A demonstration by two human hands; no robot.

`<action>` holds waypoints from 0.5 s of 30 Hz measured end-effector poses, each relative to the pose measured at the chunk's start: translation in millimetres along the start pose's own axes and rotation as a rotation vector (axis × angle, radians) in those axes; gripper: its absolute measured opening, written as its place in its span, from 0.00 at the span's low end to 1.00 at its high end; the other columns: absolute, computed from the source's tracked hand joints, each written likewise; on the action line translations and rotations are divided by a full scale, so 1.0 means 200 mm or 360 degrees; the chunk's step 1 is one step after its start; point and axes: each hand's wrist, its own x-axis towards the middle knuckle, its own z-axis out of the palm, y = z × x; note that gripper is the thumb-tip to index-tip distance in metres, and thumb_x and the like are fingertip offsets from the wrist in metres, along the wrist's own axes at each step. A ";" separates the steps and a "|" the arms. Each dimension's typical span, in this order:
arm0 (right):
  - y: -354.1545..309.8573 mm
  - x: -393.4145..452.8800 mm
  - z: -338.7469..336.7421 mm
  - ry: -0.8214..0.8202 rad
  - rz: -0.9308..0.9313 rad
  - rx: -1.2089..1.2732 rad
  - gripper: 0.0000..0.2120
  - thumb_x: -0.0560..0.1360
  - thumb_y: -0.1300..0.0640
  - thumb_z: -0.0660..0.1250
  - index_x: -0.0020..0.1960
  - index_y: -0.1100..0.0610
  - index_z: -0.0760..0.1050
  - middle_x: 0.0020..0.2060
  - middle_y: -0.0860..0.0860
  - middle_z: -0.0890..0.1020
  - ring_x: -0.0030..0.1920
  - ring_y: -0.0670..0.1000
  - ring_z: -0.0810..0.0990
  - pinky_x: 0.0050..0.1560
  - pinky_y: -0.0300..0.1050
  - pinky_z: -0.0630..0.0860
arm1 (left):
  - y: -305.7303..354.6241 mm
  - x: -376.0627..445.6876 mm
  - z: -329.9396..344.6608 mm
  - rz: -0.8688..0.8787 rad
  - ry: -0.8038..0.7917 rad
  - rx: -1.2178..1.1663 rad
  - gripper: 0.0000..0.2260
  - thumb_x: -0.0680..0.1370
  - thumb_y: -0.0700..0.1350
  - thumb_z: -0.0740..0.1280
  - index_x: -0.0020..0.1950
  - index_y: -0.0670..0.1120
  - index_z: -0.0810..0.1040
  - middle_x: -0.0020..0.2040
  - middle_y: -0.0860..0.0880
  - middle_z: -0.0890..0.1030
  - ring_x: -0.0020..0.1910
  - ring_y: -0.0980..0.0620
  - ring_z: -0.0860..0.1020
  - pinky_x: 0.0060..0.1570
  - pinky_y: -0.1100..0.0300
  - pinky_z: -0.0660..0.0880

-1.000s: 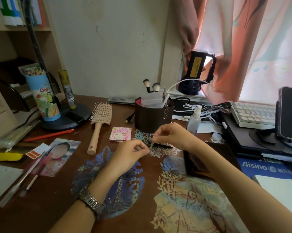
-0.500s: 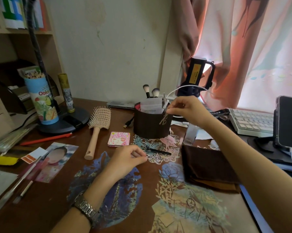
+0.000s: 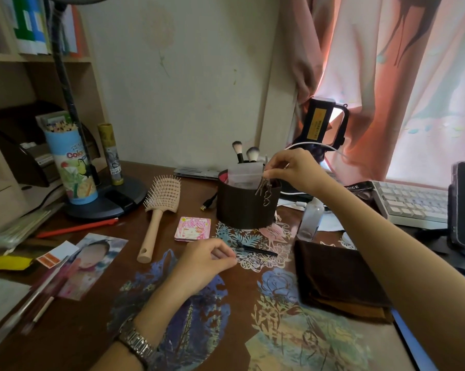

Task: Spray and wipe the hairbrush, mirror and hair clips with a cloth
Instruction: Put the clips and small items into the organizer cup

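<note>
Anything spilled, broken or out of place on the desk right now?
Nothing spilled or visibly damaged. The desk is cluttered: one black hair clip lies loose on it while other clips hang from the brown holder's rim, where the right hand is.

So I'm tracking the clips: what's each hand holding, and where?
Right hand pinches the hair clips by their top ends at the holder rim. Left hand: cannot tell.

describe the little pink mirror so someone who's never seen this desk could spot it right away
Start at the dark round organiser pot at the back middle of the wooden desk. Just left of its base, beside the handle of the beige hairbrush, lies the compact mirror. It is the only small flat square there, pink with a cartoon face on its lid.
</note>
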 end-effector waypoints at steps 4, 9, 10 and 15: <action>0.00 0.01 0.05 -0.0099 -0.0020 -0.0095 0.03 0.72 0.59 0.71 0.44 0.58 0.80 0.37 0.48 0.80 0.37 0.42 0.78 0.37 0.28 0.72 | 0.00 0.00 0.00 0.0008 0.0004 -0.0016 0.05 0.73 0.46 0.72 0.47 0.47 0.83 0.40 0.55 0.80 0.37 0.61 0.77 0.35 0.76 0.71; 0.01 0.01 0.08 -0.0181 -0.0051 -0.0222 0.05 0.72 0.59 0.71 0.44 0.61 0.80 0.39 0.51 0.80 0.39 0.47 0.78 0.42 0.32 0.71 | 0.01 0.00 -0.01 0.0001 0.0014 -0.0021 0.04 0.73 0.46 0.72 0.47 0.48 0.83 0.40 0.56 0.80 0.35 0.63 0.76 0.34 0.77 0.70; 0.01 0.01 0.09 -0.0189 -0.0055 -0.0234 0.05 0.72 0.59 0.71 0.44 0.61 0.80 0.40 0.51 0.80 0.40 0.48 0.79 0.43 0.33 0.72 | 0.01 0.00 -0.01 0.0002 0.0012 -0.0022 0.04 0.73 0.46 0.72 0.47 0.48 0.83 0.40 0.56 0.80 0.36 0.63 0.76 0.34 0.77 0.70; 0.01 0.02 0.09 -0.0217 -0.0050 -0.0278 0.07 0.72 0.59 0.71 0.46 0.62 0.80 0.42 0.53 0.81 0.42 0.50 0.79 0.44 0.33 0.73 | 0.01 0.00 -0.01 -0.0003 0.0006 -0.0037 0.04 0.74 0.45 0.72 0.47 0.48 0.83 0.41 0.55 0.80 0.37 0.62 0.77 0.34 0.78 0.70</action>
